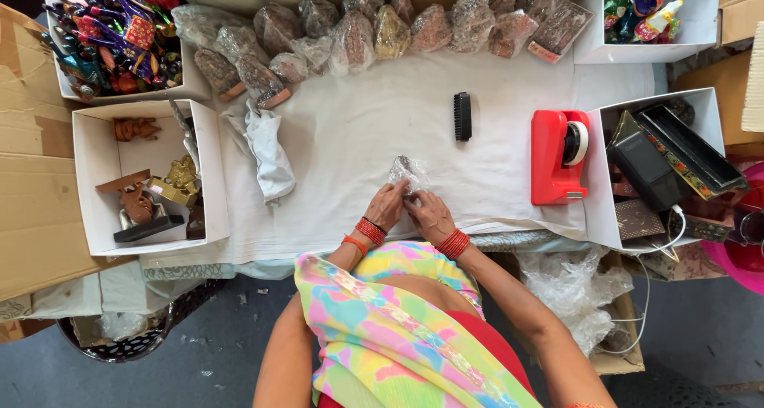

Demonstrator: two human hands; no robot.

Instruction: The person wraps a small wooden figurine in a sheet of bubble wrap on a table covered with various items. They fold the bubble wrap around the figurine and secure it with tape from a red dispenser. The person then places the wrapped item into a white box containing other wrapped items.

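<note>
A small item wrapped in clear plastic [408,170] lies on the white cloth-covered table [358,137] just in front of me. My left hand [387,204] and my right hand [428,214] meet at its near edge, fingers pinching the plastic from both sides. Red bangles ring both wrists. What the wrap encloses is too small to make out.
A row of several plastic-wrapped bundles [382,30] lines the far edge. A black brush [462,116] and red tape dispenser [559,155] lie to the right. White boxes hold figurines [147,193], colourful toys [111,38] and dark cases [668,157]. Crumpled white paper [267,149] lies left.
</note>
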